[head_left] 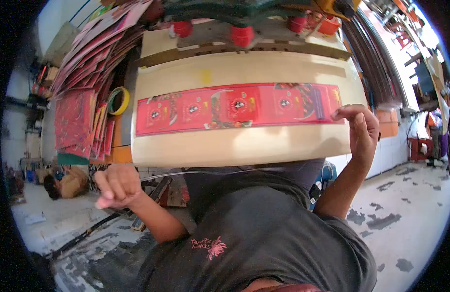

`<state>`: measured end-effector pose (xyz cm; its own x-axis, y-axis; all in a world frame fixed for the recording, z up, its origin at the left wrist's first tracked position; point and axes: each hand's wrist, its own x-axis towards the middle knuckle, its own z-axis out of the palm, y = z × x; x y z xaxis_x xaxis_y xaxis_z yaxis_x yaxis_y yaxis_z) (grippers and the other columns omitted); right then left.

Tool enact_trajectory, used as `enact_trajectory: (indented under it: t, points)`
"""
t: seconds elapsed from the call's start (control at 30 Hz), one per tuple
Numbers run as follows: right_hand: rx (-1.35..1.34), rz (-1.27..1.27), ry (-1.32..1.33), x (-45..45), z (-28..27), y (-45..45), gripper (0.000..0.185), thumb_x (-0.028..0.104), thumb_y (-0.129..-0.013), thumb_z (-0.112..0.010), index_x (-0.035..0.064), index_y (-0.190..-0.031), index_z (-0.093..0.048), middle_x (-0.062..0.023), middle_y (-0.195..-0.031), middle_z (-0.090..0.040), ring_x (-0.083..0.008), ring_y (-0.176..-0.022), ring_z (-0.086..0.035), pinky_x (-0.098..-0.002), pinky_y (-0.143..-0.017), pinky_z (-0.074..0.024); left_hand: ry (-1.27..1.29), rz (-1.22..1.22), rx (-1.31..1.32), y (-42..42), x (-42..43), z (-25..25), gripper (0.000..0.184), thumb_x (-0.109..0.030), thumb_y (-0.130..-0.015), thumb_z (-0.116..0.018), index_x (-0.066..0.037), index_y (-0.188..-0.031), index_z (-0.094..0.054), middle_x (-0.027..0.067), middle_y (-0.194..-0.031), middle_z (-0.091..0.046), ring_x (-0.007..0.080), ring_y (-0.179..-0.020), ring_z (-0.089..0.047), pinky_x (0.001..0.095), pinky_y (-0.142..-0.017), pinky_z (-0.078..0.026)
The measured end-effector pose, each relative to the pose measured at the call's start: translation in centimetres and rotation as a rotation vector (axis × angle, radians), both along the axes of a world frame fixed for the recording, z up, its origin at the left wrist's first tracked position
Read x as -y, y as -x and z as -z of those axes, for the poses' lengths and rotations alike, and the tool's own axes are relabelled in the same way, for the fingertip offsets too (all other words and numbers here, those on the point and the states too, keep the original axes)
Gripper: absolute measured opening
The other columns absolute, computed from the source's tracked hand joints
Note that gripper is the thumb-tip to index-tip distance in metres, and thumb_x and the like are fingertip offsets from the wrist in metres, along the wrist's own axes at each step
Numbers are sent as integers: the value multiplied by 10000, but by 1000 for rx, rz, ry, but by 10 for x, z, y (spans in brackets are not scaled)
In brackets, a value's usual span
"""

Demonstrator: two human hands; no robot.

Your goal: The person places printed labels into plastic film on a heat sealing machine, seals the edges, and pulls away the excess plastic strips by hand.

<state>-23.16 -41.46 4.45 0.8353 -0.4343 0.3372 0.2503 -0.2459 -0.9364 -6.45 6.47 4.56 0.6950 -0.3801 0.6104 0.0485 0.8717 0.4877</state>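
Observation:
A long red printed sheet [261, 106] with repeated round logos and food pictures lies across a pale board [186, 151] in front of me. My right hand [364, 131] is at the sheet's right end, its index finger bent over with the tip at the sheet's edge. The thumb stands apart from that finger, and I see nothing held there. Low on the left, off the board's front edge, my left hand [119, 186] is closed. A thin, clear strip [196, 172] trails rightward from it along the board's front edge.
A dark metal bar [259, 48] with red cylindrical parts [242, 36] crosses the board's far side. Stacked red printed sheets [81, 117] and a yellow tape roll [119, 100] sit at left. Dark stacked sheets [373, 63] stand at right. Another person [69, 184] is low at far left.

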Motion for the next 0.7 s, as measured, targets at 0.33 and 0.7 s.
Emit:
enact_trajectory:
  t: [0.33, 0.7]
  points:
    - [-230, 459, 379, 5, 41, -31, 321, 168, -1000, -589, -44, -1239, -617, -156, -1226, -657, -237, -1129, -624, -353, -994, -473, -318, -978, -29, 14, -122, -1, 315, -351, -1015, -558, -52, -917, -542, -26, -553, -331, 66, -500, -334, 233, -464, -258]
    - [-254, 540, 705, 17, 45, -27, 336, 222, -1017, -588, -57, -1197, -635, -166, -1100, -678, -224, -1023, -643, -322, -916, -490, -1373, -1247, 259, -7, -47, 16, 179, -124, -935, -642, -8, -1055, -705, 97, -1039, -688, 201, -978, -645, 324, -880, -496]
